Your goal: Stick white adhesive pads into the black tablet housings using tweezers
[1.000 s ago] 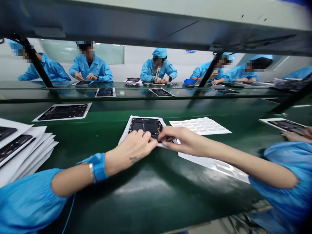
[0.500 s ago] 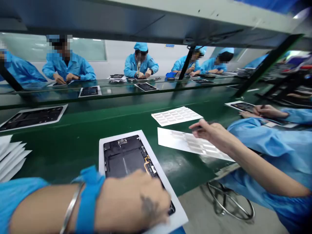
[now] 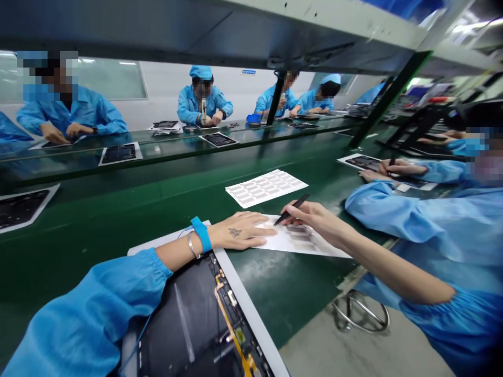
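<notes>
My left hand (image 3: 239, 235) lies flat, fingers stretched out, on the left end of a white label sheet (image 3: 310, 243) on the green belt. My right hand (image 3: 312, 214) pinches black tweezers (image 3: 291, 209), their tip pointing down at the same sheet just right of my left fingertips. An opened black tablet back in a white tray (image 3: 212, 319) lies close to me under my left forearm, which wears a blue wrist strap (image 3: 201, 234). A second label sheet (image 3: 265, 187) lies farther out on the belt.
The green conveyor belt (image 3: 118, 214) runs left to right. Another tablet tray (image 3: 19, 207) lies at the far left. A co-worker in blue (image 3: 424, 214) sits close on my right. Several workers sit across the far bench (image 3: 165, 144). A metal stool ring (image 3: 361, 314) is below right.
The tablet tray has come toward me to the near edge. My left hand left the tablet and now lies flat on the label sheet. My right hand brought the tweezers to that sheet.
</notes>
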`<state>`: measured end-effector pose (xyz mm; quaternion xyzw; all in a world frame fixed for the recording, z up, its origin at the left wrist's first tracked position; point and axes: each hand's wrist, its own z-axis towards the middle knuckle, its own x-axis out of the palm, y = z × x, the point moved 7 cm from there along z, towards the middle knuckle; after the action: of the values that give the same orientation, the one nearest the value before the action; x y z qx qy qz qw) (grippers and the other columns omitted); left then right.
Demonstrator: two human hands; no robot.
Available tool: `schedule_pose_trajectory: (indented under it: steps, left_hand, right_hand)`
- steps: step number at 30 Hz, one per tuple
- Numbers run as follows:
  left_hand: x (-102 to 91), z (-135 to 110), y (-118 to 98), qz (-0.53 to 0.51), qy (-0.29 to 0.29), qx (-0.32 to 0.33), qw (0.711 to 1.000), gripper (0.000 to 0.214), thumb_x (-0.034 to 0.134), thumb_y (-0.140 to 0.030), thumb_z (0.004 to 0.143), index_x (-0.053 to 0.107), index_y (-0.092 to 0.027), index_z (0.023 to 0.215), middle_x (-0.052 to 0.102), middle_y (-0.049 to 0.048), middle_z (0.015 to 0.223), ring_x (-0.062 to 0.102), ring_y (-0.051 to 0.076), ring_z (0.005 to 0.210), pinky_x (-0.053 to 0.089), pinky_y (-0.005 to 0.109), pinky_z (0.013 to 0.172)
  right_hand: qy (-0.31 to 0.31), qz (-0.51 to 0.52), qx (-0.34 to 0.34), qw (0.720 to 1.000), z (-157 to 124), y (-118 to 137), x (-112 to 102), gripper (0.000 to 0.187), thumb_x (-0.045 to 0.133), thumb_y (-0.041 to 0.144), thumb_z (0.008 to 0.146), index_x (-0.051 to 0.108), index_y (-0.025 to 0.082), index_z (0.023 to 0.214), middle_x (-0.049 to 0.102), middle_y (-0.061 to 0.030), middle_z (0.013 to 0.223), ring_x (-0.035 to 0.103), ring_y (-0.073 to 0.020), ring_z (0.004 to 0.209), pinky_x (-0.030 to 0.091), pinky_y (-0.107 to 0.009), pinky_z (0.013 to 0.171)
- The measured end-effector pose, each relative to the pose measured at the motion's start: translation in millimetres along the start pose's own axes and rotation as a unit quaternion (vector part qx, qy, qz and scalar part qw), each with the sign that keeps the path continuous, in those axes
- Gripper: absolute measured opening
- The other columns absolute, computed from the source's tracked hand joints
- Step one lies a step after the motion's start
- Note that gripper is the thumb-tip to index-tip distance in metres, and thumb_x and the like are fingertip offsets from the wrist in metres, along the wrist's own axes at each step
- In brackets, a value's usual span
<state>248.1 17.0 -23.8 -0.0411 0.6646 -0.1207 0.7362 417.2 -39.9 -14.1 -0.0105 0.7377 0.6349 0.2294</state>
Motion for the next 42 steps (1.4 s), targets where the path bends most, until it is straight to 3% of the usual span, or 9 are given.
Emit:
schedule_pose_trajectory:
  steps: [7, 15, 20, 24, 28, 33, 37, 40, 42]
  left_hand:
    - [-3.1, -1.9, -0.7, -0.021, 0.003, -0.001, 1.0, 0.047, 0.03, -0.044, 0.105, 0.039, -0.03, 0.149, 0.028, 0.0045, 0.159, 0.022, 0.023, 0.148, 0.018, 0.043, 0.12]
    - [-1.9, -0.9, -1.4, -0.011, 0.005, -0.003, 1.0, 0.046, 0.032, -0.042, 0.104, 0.04, -0.031, 0.148, 0.031, 0.0063, 0.158, 0.025, 0.025, 0.147, 0.021, 0.046, 0.119]
    - [-4.9, -0.1, -3.4, -0.006, -0.007, 0.001, 1.0, 0.044, 0.032, -0.04, 0.104, 0.043, -0.033, 0.146, 0.032, 0.0051, 0.157, 0.027, 0.025, 0.145, 0.023, 0.046, 0.118]
    - [-4.3, -0.9, -2.2, 0.001, -0.004, 0.004, 1.0, 0.044, 0.033, -0.041, 0.104, 0.043, -0.033, 0.146, 0.033, 0.0056, 0.157, 0.028, 0.025, 0.145, 0.024, 0.045, 0.117]
    - [1.2, 1.9, 0.5, 0.023, -0.018, 0.011, 1.0, 0.044, 0.032, -0.042, 0.104, 0.044, -0.035, 0.145, 0.036, 0.0055, 0.155, 0.031, 0.025, 0.143, 0.027, 0.045, 0.115]
    - [-1.3, 3.2, -7.9, 0.097, 0.002, -0.002, 0.995, 0.045, 0.038, -0.042, 0.103, 0.042, -0.032, 0.147, 0.037, 0.0066, 0.154, 0.032, 0.028, 0.144, 0.027, 0.044, 0.115]
    - [-44.8, -40.5, -5.9, 0.166, -0.054, -0.064, 0.983, 0.05, 0.043, -0.043, 0.102, 0.043, -0.023, 0.147, 0.04, 0.0122, 0.151, 0.033, 0.028, 0.142, 0.028, 0.042, 0.114]
    - [-73.1, -109.9, 0.4, 0.17, -0.083, -0.175, 0.966, 0.039, 0.032, -0.033, 0.106, 0.057, -0.016, 0.132, 0.059, 0.01, 0.133, 0.053, 0.023, 0.122, 0.041, 0.036, 0.1]
    - [-76.9, -156.2, -1.8, 0.173, -0.082, -0.231, 0.954, 0.037, 0.031, -0.03, 0.106, 0.063, -0.015, 0.118, 0.065, 0.008, 0.119, 0.058, 0.021, 0.108, 0.045, 0.034, 0.091]
  right_hand:
    - [0.021, -0.026, 0.014, 0.999, 3.8, 2.7, 4.3, 0.053, 0.068, 0.072, 0.067, 0.067, 0.022, 0.083, 0.076, -0.0073, 0.079, 0.062, -0.0195, 0.072, 0.044, -0.03, 0.064]
    - [0.025, -0.007, 0.05, 0.998, 4.9, 0.2, -1.7, 0.051, 0.072, 0.066, 0.069, 0.064, 0.018, 0.085, 0.075, -0.0094, 0.078, 0.062, -0.0181, 0.073, 0.043, -0.029, 0.066]
    - [0.04, -0.028, 0.028, 0.998, 5.9, 4.4, 3.0, 0.051, 0.07, 0.066, 0.072, 0.067, 0.015, 0.081, 0.074, -0.0083, 0.077, 0.053, -0.0126, 0.062, 0.038, -0.027, 0.059]
    - [-0.01, -0.017, 0.012, 1.0, 4.4, -1.0, -1.0, 0.055, 0.073, 0.069, 0.065, 0.069, 0.016, 0.078, 0.068, -0.0036, 0.071, 0.048, -0.0111, 0.057, 0.038, -0.027, 0.056]
    - [-0.052, 0.034, 0.007, 0.998, -1.8, 0.7, -1.0, 0.055, 0.075, 0.07, 0.061, 0.069, 0.017, 0.076, 0.065, -0.0036, 0.07, 0.052, -0.014, 0.062, 0.043, -0.029, 0.062]
    - [-0.129, 0.096, -0.08, 0.984, -21.8, 47.0, -1.2, 0.049, 0.075, 0.071, 0.057, 0.065, 0.025, 0.071, 0.065, -0.0064, 0.077, 0.06, -0.0242, 0.08, 0.05, -0.041, 0.077]
    - [-0.142, 0.062, -0.092, 0.984, -41.6, 72.2, 4.5, 0.039, 0.066, 0.072, 0.068, 0.067, 0.034, 0.072, 0.068, -0.0104, 0.097, 0.061, -0.0325, 0.1, 0.043, -0.051, 0.093]
    - [-0.108, 0.082, -0.068, 0.988, -45.7, 72.7, 23.0, 0.034, 0.07, 0.069, 0.066, 0.069, 0.036, 0.07, 0.067, -0.0083, 0.103, 0.061, -0.0335, 0.103, 0.045, -0.049, 0.096]
    - [-0.064, 0.092, -0.049, 0.992, -42.9, 72.7, 50.0, 0.039, 0.075, 0.069, 0.059, 0.07, 0.032, 0.07, 0.067, -0.01, 0.097, 0.062, -0.0318, 0.093, 0.05, -0.049, 0.091]
